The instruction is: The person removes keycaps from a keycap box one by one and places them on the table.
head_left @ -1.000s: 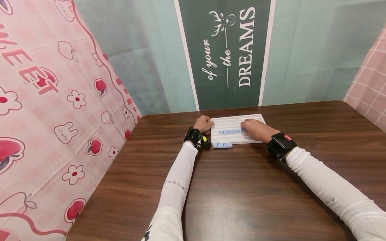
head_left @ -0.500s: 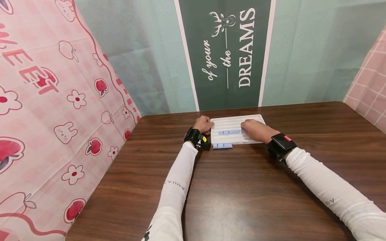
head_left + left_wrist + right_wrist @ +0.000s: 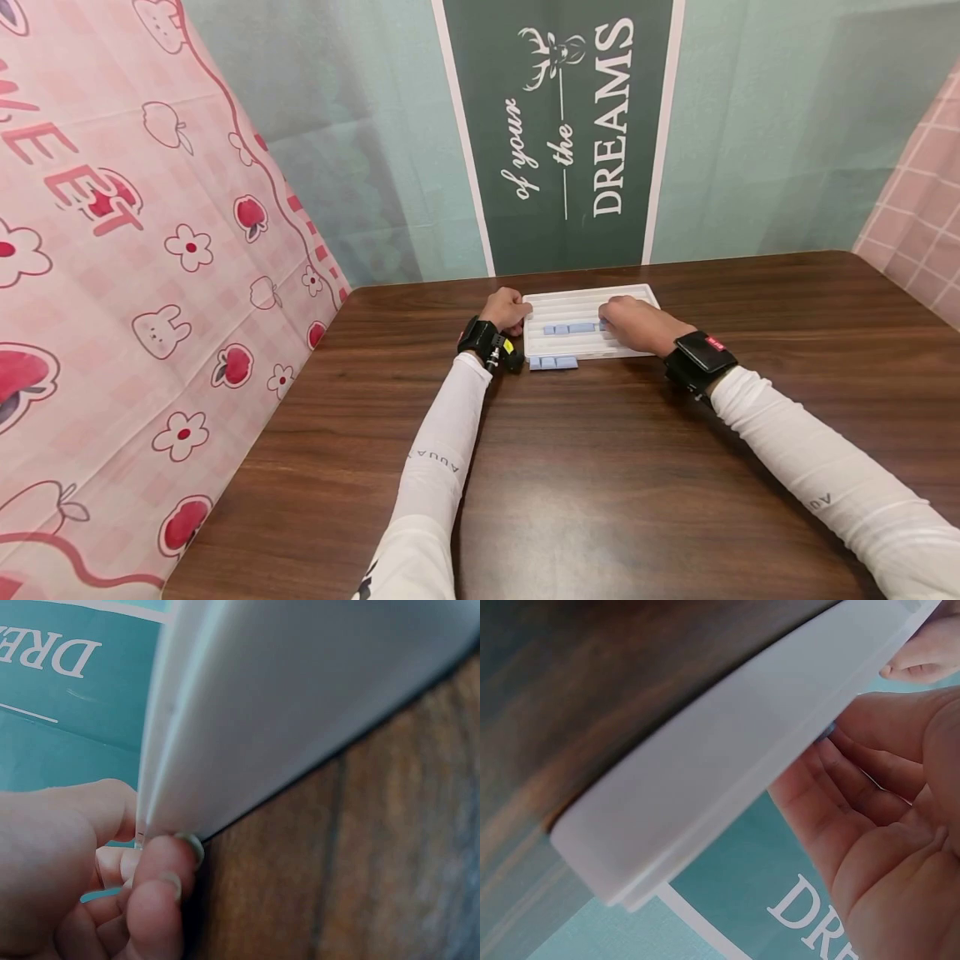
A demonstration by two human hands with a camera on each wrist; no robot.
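Note:
A white tray with raised ridges in rows (image 3: 570, 304) lies near the table's far edge. My left hand (image 3: 506, 310) grips its left end; in the left wrist view the fingertips touch the tray's outer wall (image 3: 262, 712). Over the tray's right half, my right hand (image 3: 639, 322) pinches a small light-blue piece that looks like a keycap (image 3: 826, 731), mostly hidden by the fingers. Left of that hand, several similar blue keycaps (image 3: 579, 327) sit along one row. A short line of blue keycaps (image 3: 554, 363) lies in front of the tray's near left edge.
The brown wooden table (image 3: 570, 483) stretches towards me and to both sides. A green printed cloth (image 3: 577, 242) hangs behind it, with a pink patterned cloth (image 3: 202, 333) on the left. Black camera straps (image 3: 701, 362) circle both wrists.

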